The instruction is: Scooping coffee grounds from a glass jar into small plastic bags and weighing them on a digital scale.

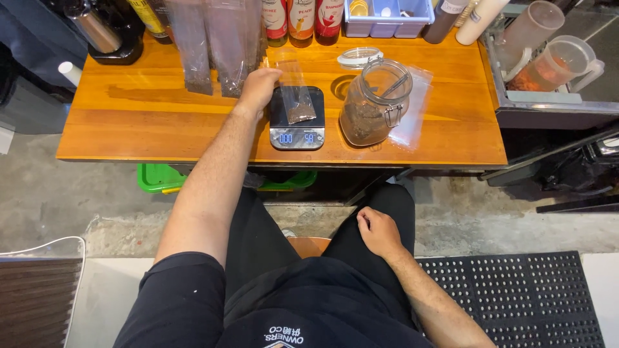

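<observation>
A clear plastic pouch, narrow and flat, is seen lying on a small black scale, with brown powder gathered in its lower end and its upper part empty and glossy. The pouch's top edge is pinched by the left hand, whose grip is closed narrowly on the film, the arm being stretched forward over the surface. The right hand is rested on the lap against black trousers, its fingers loosely curled and nothing held in them. The scale is rectangular, with a matte platform and a lit blue display along its near edge.

The surface is made of varnished orange-brown wood with visible grain. Just to the right of the scale, one round glass jar with a wire clasp is stood open, partly filled with the same brown powder, and a metal spoon handle is seen leaning inside it. One round glass lid is laid behind the jar. A flat empty clear bag is spread under and beside the jar. Three tall clear pouches with dark contents at the bottom are hung or stood to the left of the hand. Three labelled bottles are lined along the back edge, beside one pale blue plastic tray. Two translucent plastic jugs are lying at the far right.
</observation>
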